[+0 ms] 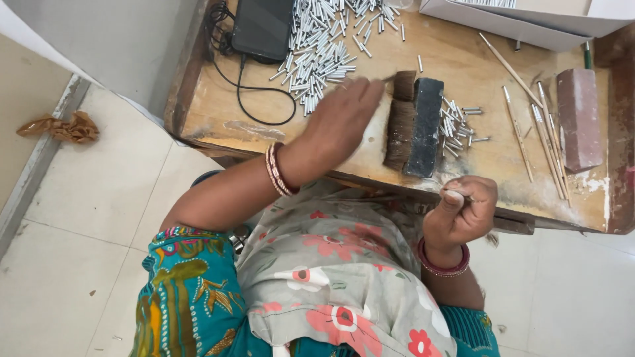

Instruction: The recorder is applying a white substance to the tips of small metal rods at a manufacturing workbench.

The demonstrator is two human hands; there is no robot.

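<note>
Bristles first: a dark tuft of brush hair lies on the wooden table, pressed against a black block on its right side. It looks soft, light and loose, likely to splay or shed if pinched carelessly, so the firm end nearest the block seems the sounder place to take it.

Left hand reaches across the table, fingers stretched out flat and close together, gripping nothing; the fingertips sit just beside the upper end of the tuft, near but not clearly touching it.

Right hand hangs at the table's near edge, curled into a fist with the thumb on top, clamped on a thin pale piece that barely shows; what it is cannot be told.

Beyond the block, a small scatter of short metal tubes lies on the wood, and a far bigger heap of metal tubes spreads behind the left hand. Thin wooden sticks lie to the right, beside a reddish brick. A black device with a cable sits at the far left corner.
</note>
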